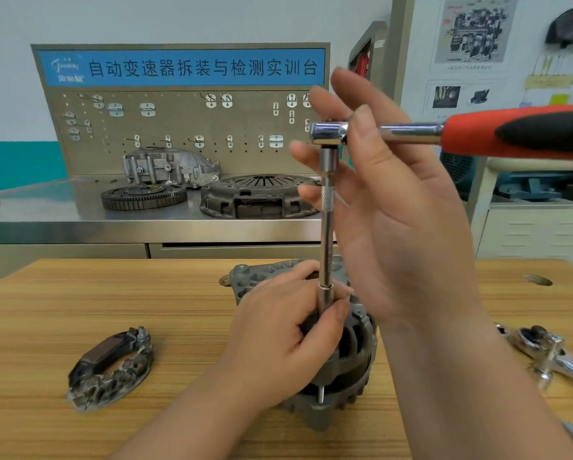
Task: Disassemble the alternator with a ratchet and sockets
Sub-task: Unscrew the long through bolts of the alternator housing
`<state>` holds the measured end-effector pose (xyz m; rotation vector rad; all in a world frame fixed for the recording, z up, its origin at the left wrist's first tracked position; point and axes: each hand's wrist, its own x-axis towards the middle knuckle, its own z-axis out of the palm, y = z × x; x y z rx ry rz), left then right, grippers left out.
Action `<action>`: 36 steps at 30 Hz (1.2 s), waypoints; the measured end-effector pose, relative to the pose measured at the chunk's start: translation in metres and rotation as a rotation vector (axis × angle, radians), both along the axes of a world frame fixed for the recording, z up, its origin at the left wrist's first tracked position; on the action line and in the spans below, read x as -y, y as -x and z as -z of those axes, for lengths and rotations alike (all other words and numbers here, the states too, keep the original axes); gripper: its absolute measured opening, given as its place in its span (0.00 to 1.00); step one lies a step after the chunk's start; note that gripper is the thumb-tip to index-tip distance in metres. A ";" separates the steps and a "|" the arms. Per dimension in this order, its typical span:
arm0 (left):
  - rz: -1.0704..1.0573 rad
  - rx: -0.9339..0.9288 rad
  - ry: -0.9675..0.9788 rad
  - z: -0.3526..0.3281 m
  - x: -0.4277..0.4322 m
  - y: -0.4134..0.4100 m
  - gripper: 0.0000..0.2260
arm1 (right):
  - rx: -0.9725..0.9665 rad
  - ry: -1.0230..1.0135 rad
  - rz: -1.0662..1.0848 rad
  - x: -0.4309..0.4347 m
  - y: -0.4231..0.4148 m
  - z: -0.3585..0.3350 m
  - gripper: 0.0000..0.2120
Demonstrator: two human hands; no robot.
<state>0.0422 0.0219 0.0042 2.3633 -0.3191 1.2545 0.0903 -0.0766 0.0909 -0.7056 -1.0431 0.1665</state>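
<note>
The alternator [348,356] stands on end in the middle of the wooden counter [79,293], a little nearer its front edge than its back, its long axis upright and its top face turned up towards the tool, presumably so the fasteners there can be reached from above; the extension bar [326,227] rises vertically from it, in line with that axis; the left hand [288,327] curls round the socket [324,295] at the bar's foot, probably to keep it seated and to steady the housing; the right hand [394,207] is spread, with straight fingers fanned behind the ratchet [331,132] head and the thumb across its neck, which looks like a light guiding touch rather than a grip; the red handle lies level and points right; a removed part [111,363] lies towards the left edge, and a second ratchet [550,353] lies at the right edge.
</note>
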 end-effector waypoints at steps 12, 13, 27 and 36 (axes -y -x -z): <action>0.029 -0.026 0.036 0.001 -0.001 0.000 0.15 | -0.040 0.063 -0.016 -0.001 -0.001 0.001 0.10; 0.032 -0.027 0.039 0.001 -0.001 0.000 0.14 | 0.005 0.049 0.037 -0.001 0.000 0.000 0.09; 0.050 -0.011 0.024 0.003 -0.004 0.000 0.14 | -0.087 0.088 -0.118 -0.002 0.001 0.001 0.13; 0.078 -0.001 -0.012 0.000 -0.002 0.000 0.13 | -0.106 0.051 -0.156 0.000 -0.001 0.000 0.16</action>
